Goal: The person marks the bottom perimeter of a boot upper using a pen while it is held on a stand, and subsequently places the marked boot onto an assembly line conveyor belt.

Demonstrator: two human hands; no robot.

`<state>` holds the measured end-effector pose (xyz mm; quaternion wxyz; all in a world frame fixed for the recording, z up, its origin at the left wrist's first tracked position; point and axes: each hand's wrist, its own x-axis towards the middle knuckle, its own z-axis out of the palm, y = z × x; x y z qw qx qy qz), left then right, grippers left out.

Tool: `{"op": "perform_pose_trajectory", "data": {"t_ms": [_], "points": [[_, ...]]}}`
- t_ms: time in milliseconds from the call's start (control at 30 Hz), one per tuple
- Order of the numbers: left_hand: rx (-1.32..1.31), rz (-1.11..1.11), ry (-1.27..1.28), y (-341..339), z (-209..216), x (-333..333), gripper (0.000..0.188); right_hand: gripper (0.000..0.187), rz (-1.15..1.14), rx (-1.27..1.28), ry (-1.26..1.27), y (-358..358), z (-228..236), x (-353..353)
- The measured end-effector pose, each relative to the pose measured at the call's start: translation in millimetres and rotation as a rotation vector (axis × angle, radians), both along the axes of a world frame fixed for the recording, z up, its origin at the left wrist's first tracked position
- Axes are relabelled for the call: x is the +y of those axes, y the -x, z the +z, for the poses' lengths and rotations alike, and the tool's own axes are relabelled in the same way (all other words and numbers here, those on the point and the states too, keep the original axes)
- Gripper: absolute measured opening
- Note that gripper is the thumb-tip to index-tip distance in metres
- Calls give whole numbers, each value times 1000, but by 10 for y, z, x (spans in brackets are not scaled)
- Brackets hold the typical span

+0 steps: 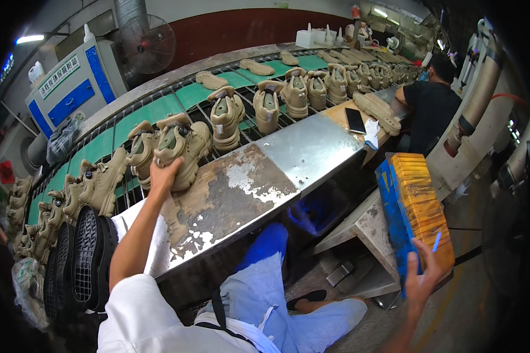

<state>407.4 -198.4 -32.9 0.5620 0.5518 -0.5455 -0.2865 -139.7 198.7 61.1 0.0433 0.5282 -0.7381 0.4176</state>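
The left hand (164, 172) has its grip closed on a tan chunky-soled shoe (182, 147) at the conveyor's edge. The right hand (423, 281) holds a blue-and-orange slatted crate (418, 206), fingers spread on its lower end. Held one-handed, the shoe could slip onto the worn metal bench (241, 188).

Tan lace-up shoe (179, 147) at eleven o'clock; green conveyor belt panels (153, 112) beneath; yellow-topped blue plastic crate (415, 206) at four o'clock; black grid-patterned rubber soles (85, 259) at eight o'clock.

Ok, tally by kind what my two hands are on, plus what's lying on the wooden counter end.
Tan shoe, in left hand: 1
Orange tray stack, at right hand: 1
Black phone: 1
White glove: 1
Tan sole pile: 1
Total: 5
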Motion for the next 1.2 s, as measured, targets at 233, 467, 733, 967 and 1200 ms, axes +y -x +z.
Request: {"op": "perform_pose_trajectory", "data": {"t_ms": [233, 467, 733, 967, 1200], "points": [[136, 140, 119, 997, -285, 1705, 86, 69, 522, -427, -31, -1435, -899, -805], [54, -18, 65, 321, -40, 1402, 41, 98, 669, -524, 3, -2010, -1051, -1432], [-8, -528, -110, 1272, 228, 825, 38, 95, 412, -803, 165, -1546, -1352, -838], [1, -956, 243, 3804, 1074, 769, 43, 80, -89, -428, 346, -319, -377, -34], [-236, -1088, 555, 5890, 1092, 258, 44, 83, -482, -75, 161, 704, 32, -190]]}}
